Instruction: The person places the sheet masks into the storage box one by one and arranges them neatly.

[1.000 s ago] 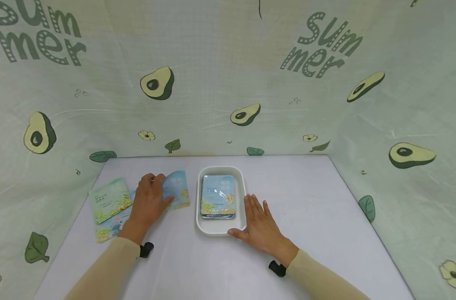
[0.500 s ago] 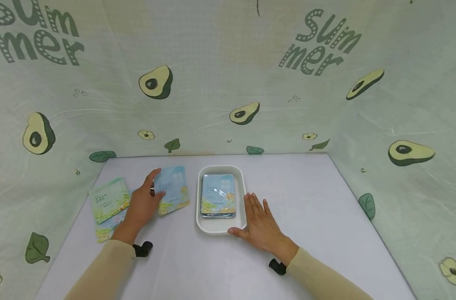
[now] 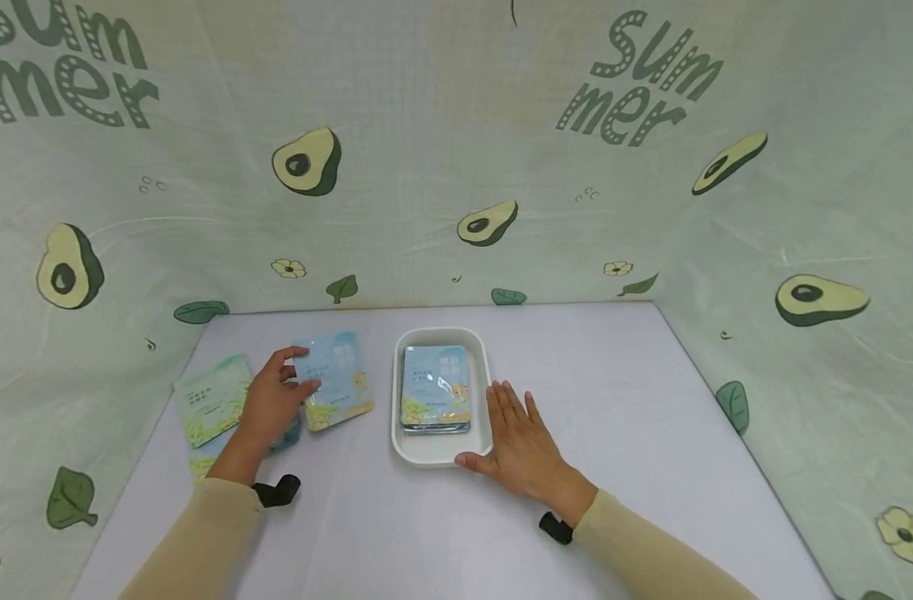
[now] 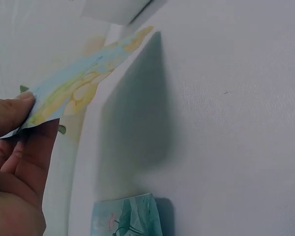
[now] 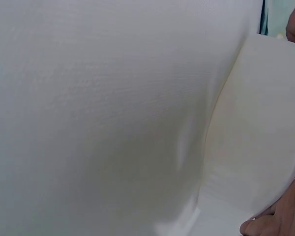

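In the head view my left hand [image 3: 268,407] pinches a flat light-blue sachet [image 3: 338,379] by its left edge. The left wrist view shows the thumb on top and the fingers below, with the sachet raised off the table over its shadow. My right hand [image 3: 527,450] lies with straight fingers along the right side of a white tray [image 3: 433,454], its thumb at the front corner. Inside the tray sits a stack of similar blue sachets [image 3: 435,385]. Left of the left hand, a green sachet [image 3: 214,402] overlaps a blue one [image 3: 201,460].
A teal-patterned sachet [image 4: 128,216] lies below the left hand, partly hidden by the wrist in the head view. The white table [image 3: 576,358] meets a printed cloth backdrop [image 3: 396,150] at its back and sides.
My left hand has drawn back slightly left, and the pinched sachet has come away from the others and turned more face-up. My right hand keeps its place on the tray.
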